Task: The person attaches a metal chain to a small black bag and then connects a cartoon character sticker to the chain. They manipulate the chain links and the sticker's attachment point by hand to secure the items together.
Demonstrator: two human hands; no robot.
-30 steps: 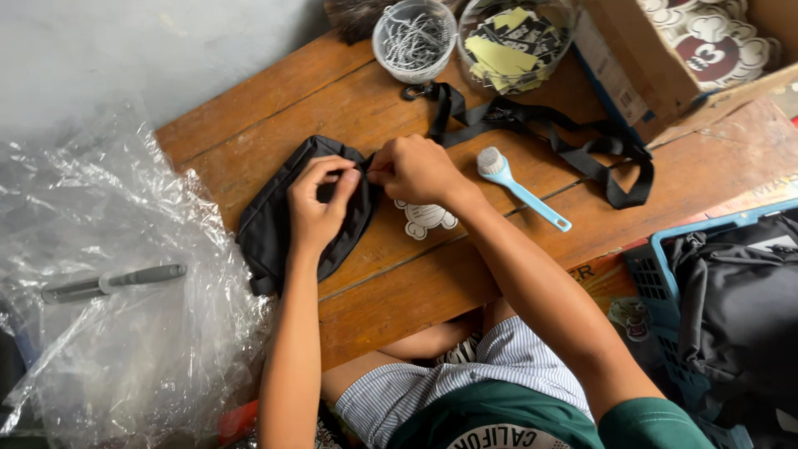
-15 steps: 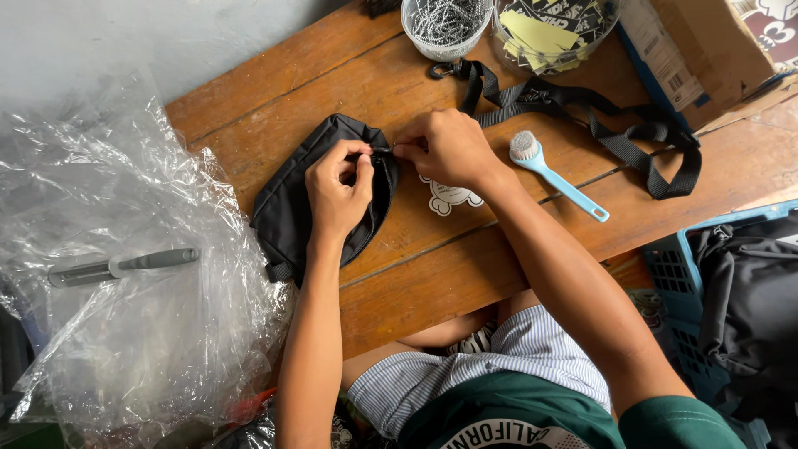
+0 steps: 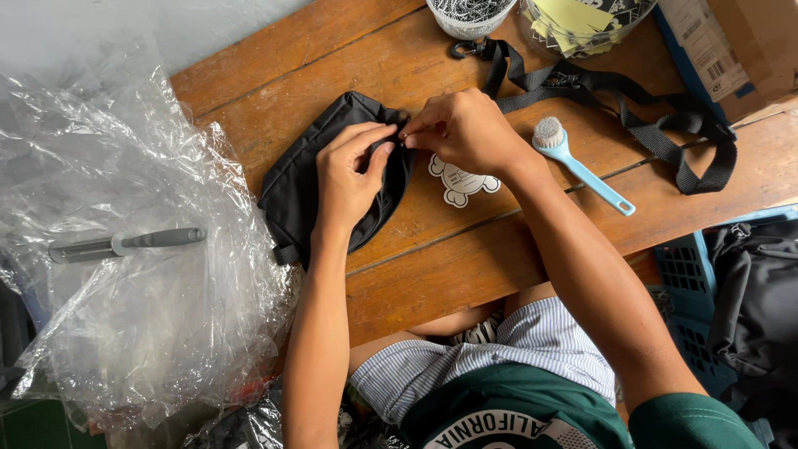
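Both hands meet at the upper edge of the small black fabric pouch (image 3: 320, 187), which lies on the wooden plank table (image 3: 465, 249). The left hand (image 3: 349, 175) presses flat on the cloth, fingers pinched at the edge; the right hand (image 3: 461, 129) is closed in a fine pinch on the same spot, seemingly a zipper pull or pin. Against the earlier frames, the hands have kept this grip; only the view has shifted downward. Nearby lie a white sticker (image 3: 460, 180), a light-blue brush (image 3: 582, 170), a black webbing strap (image 3: 632, 112) and crumpled clear plastic sheeting (image 3: 125, 249).
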